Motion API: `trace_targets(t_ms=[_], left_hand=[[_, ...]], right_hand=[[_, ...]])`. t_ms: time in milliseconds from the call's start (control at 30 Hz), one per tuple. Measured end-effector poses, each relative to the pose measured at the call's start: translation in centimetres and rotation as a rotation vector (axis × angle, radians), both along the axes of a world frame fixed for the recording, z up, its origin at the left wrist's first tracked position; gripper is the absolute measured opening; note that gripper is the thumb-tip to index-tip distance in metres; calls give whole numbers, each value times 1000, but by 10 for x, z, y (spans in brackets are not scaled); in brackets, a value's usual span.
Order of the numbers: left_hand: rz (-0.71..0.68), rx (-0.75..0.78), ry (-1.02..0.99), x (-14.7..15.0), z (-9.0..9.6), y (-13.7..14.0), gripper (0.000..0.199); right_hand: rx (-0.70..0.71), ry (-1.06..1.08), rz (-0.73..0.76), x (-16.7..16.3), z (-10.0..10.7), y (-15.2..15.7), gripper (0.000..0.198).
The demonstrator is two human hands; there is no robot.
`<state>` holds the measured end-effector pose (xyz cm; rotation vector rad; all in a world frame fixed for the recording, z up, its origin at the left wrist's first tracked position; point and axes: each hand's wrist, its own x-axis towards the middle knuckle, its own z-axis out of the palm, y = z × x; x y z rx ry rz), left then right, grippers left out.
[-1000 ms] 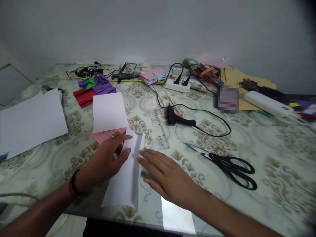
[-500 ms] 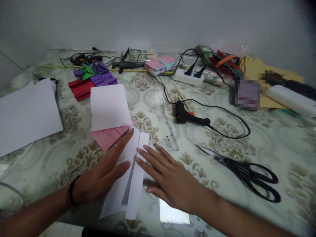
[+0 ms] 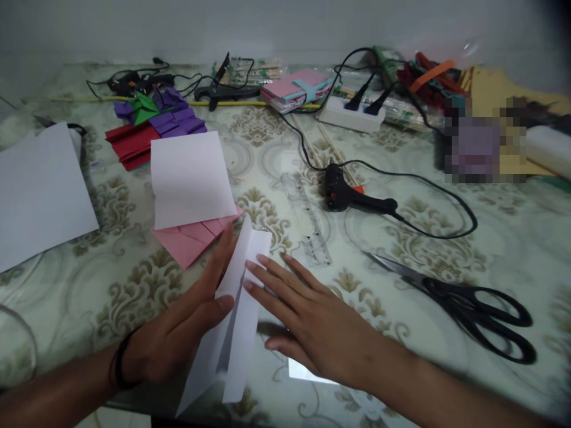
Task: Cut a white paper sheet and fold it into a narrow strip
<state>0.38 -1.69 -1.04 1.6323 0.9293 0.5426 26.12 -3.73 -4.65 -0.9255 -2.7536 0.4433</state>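
Note:
A folded sheet of white paper [image 3: 241, 315] lies lengthwise before me, its right side a narrow strip and its left side tilted up. My left hand [image 3: 182, 321] holds that left side, thumb on the near face and fingers along the outer edge, partly hidden. My right hand [image 3: 303, 315] lies flat with fingers spread, their tips on the right strip. Beyond the sheet, a white paper square [image 3: 191, 178] rests over a pink folded paper [image 3: 185, 244]. A bright white piece [image 3: 307, 373] shows partly under my right hand.
Black-handled scissors [image 3: 464, 303] lie at the right. Behind them are a black glue gun [image 3: 357, 193] with its cord and a clear ruler [image 3: 310, 229]. A white power strip [image 3: 352, 114] and coloured folded papers [image 3: 173, 123] lie farther back. White sheets [image 3: 40, 196] lie at the left.
The left side of the white sheet has risen, and my left fingers have slipped from its top to its outer edge. My right hand stays in place. The camera view has shifted slightly.

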Motion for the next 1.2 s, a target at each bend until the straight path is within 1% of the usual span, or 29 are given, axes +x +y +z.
trace_targets(t_ms=[100,167,467,600,667,833,967,1067,1133,1167,1200], left_hand=[[-11,-91,114,-2,0,-1,63],[2,-126,149,-3,1,-2,60],[24,-146,182,0,4,-5,62],[-2,-128,174,1,5,-3,62],[-9,-112,172,1,5,-2,60],[9,-121,185,2,3,-1,58],[15,-111,159,4,2,1,59],[0,-62,175,5,6,6,58],[-16,43,218,6,10,11,54],[-1,114,233,7,13,14,47],[21,175,261,8,16,17,37]], right_hand=[[-29,23,12,1,1,1,59],[-49,29,14,0,1,2,56],[-71,16,20,0,-1,2,67],[-66,11,29,0,-1,3,71],[-64,15,30,0,-1,3,70],[-60,33,35,0,1,3,58],[-36,10,23,-1,-1,1,63],[-19,24,22,1,2,2,64],[6,86,-7,5,6,6,59],[23,141,-56,7,8,9,55],[38,208,-131,11,11,12,50]])
